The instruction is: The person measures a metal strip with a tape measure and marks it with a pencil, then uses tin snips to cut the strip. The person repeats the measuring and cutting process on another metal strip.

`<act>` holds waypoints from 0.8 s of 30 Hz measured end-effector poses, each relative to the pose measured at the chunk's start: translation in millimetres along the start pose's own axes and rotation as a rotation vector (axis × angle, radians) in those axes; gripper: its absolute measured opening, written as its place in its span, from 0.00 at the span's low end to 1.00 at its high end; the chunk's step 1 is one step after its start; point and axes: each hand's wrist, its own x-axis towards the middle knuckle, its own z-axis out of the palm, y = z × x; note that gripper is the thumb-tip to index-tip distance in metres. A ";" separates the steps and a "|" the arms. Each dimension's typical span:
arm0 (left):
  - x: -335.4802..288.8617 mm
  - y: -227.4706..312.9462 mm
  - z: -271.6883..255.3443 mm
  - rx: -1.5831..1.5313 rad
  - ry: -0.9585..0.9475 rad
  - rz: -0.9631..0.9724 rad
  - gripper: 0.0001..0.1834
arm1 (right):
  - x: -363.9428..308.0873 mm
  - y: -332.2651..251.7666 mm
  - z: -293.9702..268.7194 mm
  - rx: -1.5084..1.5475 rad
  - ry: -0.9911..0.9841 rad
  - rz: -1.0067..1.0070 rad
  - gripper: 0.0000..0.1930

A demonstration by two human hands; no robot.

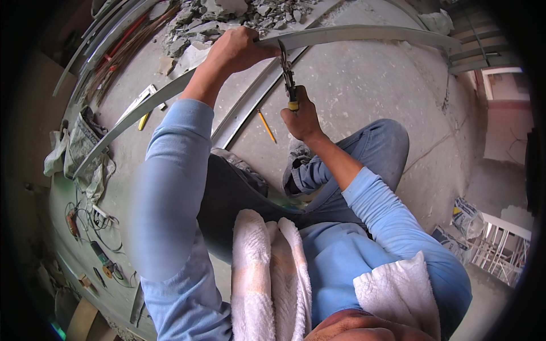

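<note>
A long grey metal profile (358, 34) stretches across the upper part of the head view, its ends reaching far left and far right. My left hand (239, 50) is closed around it left of the middle. In my right hand (303, 116) are tin snips (288, 77) with dark, yellow-banded handles. The tips of the snips meet the profile's edge just right of my left hand; whether the blades are parted there is too small to tell. Beneath, another metal profile (233, 122) lies on the floor, with a yellow pencil (266, 126) beside it.
Broken rubble (227, 17) is heaped at the far side. Metal strips and rods (122, 48) lie far left. A square (138, 102) and a yellow-handled tool (144, 121) rest on the floor. An angle grinder (102, 257) and cords lie lower left; a white rack (503, 247) stands right.
</note>
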 end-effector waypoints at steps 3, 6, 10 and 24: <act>-3.9 -21.9 -20.0 -0.029 -0.116 0.071 0.31 | 2.1 5.4 0.6 0.013 0.032 -0.083 0.19; -14.5 -42.5 -34.9 -0.005 -0.300 -0.050 0.25 | 7.4 14.8 -1.4 0.013 0.034 -0.104 0.22; -21.0 -37.8 -33.3 -0.184 -0.234 -0.072 0.17 | 15.5 28.3 -4.9 0.195 -0.057 -0.052 0.34; 7.5 -18.8 -33.4 -0.202 -0.278 -0.029 0.18 | -2.6 21.7 -10.4 0.046 -0.132 0.041 0.46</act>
